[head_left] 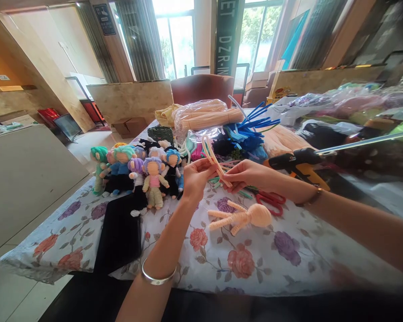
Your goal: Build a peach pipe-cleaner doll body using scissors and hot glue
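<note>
Between my two hands is a bundle of pale peach pipe cleaners [208, 147], their upper ends bent into a loop. My left hand [199, 175] pinches the middle of the strands, and my right hand [240, 175] grips their lower ends. Below, on the flowered cloth, lies a peach pipe-cleaner doll body [245, 217] with a round head, arms and legs, without hair or clothes. Red-handled scissors [272, 202] rest just beyond its head, partly behind my right hand and forearm.
Finished dolls [152, 179] with coloured hair crowd the left, beside a black tablet-like slab [119, 232]. Blue pipe cleaners [246, 134] and a plastic-wrapped peach bundle [204, 117] lie at the back. A yellow-black glue gun [302, 163] sits right. Plastic bags [342, 105] pile up behind it.
</note>
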Available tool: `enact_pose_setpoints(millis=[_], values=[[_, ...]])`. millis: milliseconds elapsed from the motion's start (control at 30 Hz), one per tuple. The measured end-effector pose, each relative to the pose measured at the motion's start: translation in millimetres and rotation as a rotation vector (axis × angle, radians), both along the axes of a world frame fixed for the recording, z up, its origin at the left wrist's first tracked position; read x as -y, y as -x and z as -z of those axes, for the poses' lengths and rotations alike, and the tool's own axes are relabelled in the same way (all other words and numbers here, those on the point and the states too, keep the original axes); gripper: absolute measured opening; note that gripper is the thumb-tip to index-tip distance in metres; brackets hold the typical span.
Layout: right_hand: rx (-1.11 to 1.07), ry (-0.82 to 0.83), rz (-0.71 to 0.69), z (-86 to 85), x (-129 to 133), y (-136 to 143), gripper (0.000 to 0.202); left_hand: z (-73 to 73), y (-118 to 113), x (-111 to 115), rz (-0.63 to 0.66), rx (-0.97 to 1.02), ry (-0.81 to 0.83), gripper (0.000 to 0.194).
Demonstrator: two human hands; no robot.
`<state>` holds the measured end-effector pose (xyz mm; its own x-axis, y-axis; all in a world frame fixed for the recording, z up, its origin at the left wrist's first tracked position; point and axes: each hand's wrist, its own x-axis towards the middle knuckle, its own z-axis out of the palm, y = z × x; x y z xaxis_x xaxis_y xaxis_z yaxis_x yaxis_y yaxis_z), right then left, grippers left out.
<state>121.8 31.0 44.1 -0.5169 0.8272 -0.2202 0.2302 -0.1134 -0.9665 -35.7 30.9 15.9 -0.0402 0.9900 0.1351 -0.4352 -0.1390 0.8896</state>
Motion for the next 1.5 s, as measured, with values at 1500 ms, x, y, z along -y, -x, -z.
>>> enact_pose_setpoints(millis=[1500], values=[[0.278,-0.518,0.098,25.3,0,-2,0.041,8.2,-9,2,-0.011,-0.241,0.142,0.008]])
